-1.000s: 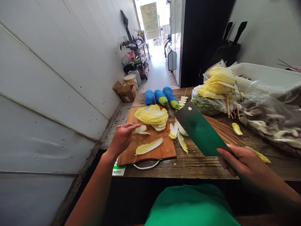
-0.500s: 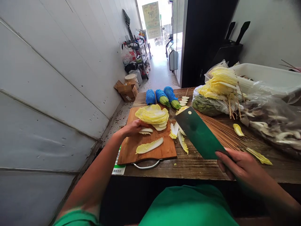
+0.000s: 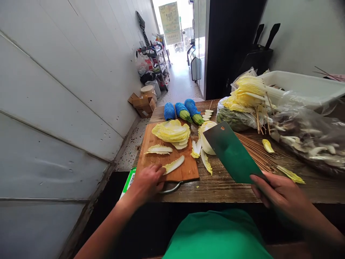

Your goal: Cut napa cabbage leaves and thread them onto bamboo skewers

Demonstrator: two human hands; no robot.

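My right hand (image 3: pixel 277 187) is closed round the handle of a wide cleaver (image 3: pixel 229 153), its blade raised over the table and pointing up to the left. Low on the wooden cutting board (image 3: pixel 191 172), my left hand (image 3: pixel 151 178) has its fingers closed at the left end of a strip of napa cabbage leaf (image 3: pixel 175 165); its fingertips are partly hidden. Another cut cabbage strip (image 3: pixel 159 149) lies above it. At the back of the board sits a stack of cabbage leaves (image 3: pixel 172 132). A pale cabbage piece (image 3: pixel 208 138) is partly behind the blade.
Blue-netted zucchini (image 3: pixel 185 111) lie behind the board, beside skewered slices (image 3: pixel 207 114). Bamboo skewers (image 3: pixel 253 151) spread rightward. Skewered cabbage (image 3: pixel 248 91) rests on a bag of greens. Bagged mushrooms (image 3: pixel 309 140) and a white tub (image 3: pixel 307 84) stand right. A wall (image 3: pixel 54 108) is left.
My left hand has moved from the leaf stack down toward the board's near edge, onto the lower cabbage strip. The upper strip is now uncovered. The cleaver stays raised, nearly still.
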